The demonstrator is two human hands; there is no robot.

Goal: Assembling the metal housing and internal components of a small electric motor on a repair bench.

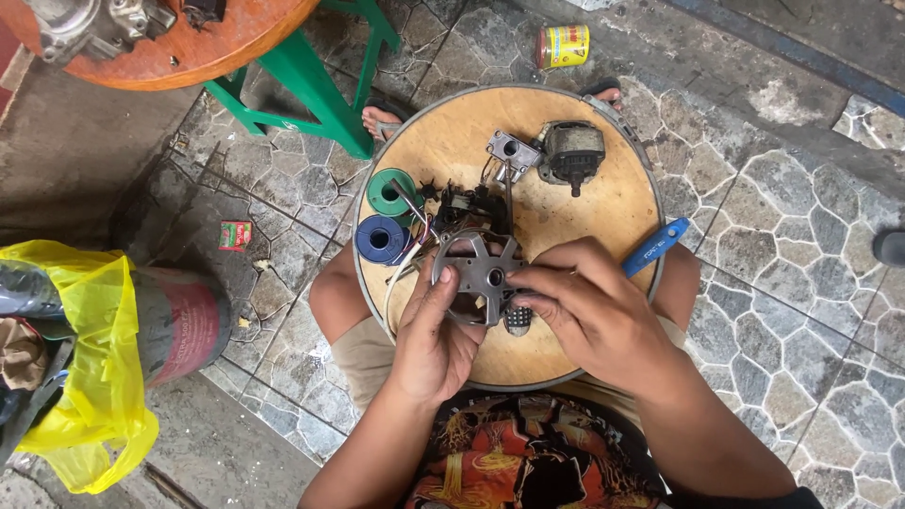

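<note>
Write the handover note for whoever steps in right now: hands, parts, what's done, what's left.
Left hand: grips the lower left rim of the grey spoked metal bracket, held above the round wooden board on the lap.
Right hand: fingers pinch the bracket's right side, with a blue-handled tool tucked in the same hand.
On the board: small electric motor at the top, green wire spool and blue wire spool at left, a cluster of dark parts and wires at centre.
Done: bracket is off and separate from the motor.
Left: the loose parts still lie unassembled.
</note>
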